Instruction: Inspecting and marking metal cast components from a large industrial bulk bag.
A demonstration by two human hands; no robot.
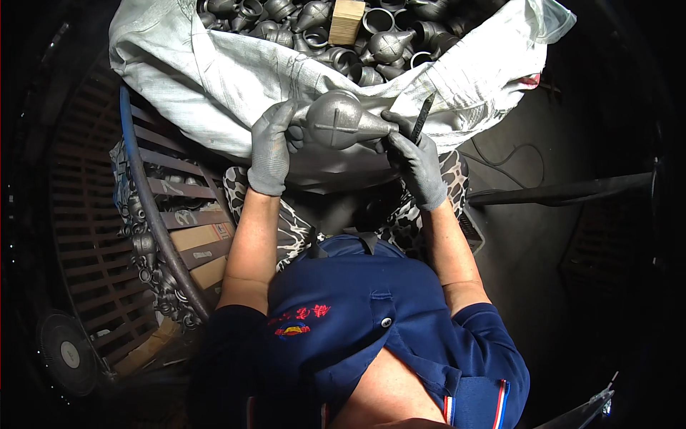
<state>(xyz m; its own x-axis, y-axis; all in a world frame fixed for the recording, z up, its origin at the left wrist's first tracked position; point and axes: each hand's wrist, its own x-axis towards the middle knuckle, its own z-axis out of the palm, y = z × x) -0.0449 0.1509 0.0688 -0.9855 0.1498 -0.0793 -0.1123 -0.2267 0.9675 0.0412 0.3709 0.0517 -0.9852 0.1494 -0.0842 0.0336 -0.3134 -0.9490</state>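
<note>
A grey metal casting, round-bodied with raised ribs and a tapering neck, is held level in front of me. My left hand, in a grey glove, grips its wide left end. The gloved fingers of my right hand close round the narrow right end. A thin dark rod with a rough surface, like a file, sticks up from the same right hand; its lower part is hidden. Just beyond the casting is a white woven sack, its mouth spread wide around many similar metal castings.
A small wooden block lies on the castings in the sack. At left stands a slatted metal crate with a blue-edged rim and more metal parts. A round fan-like disc is at lower left. Cables cross the floor at right.
</note>
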